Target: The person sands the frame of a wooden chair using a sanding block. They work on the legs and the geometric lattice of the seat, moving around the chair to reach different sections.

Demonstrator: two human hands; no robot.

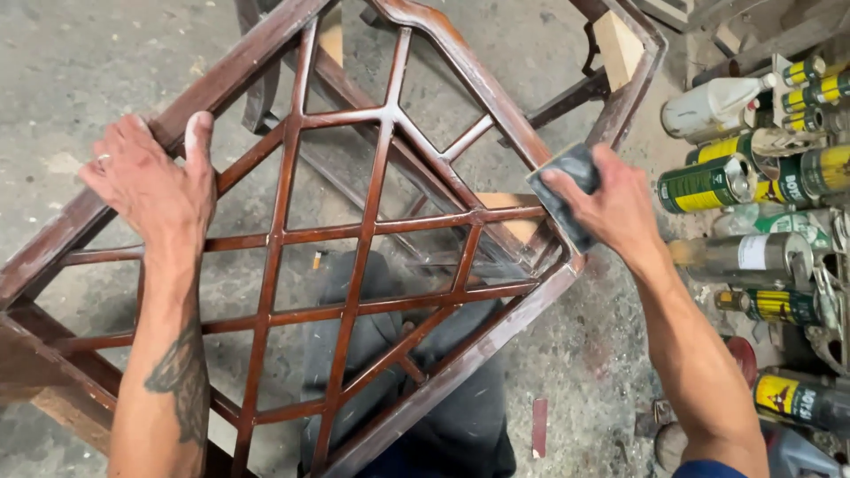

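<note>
Both hands are on the dark wooden lattice chair frame (354,239), which lies tilted over my knees above the dusty concrete floor (80,53). My left hand (155,181) wraps its fingers over the upper left rail, steadying it. My right hand (611,208) pinches a folded grey sanding sheet (567,190) against the right corner rail. I judge the thin crossing bars as the weak point: pressing hard there could crack a joint. A slip of the sheet could also scuff the finished lattice, or my elbow could knock the cans (761,177) crowded just beside me.
</note>
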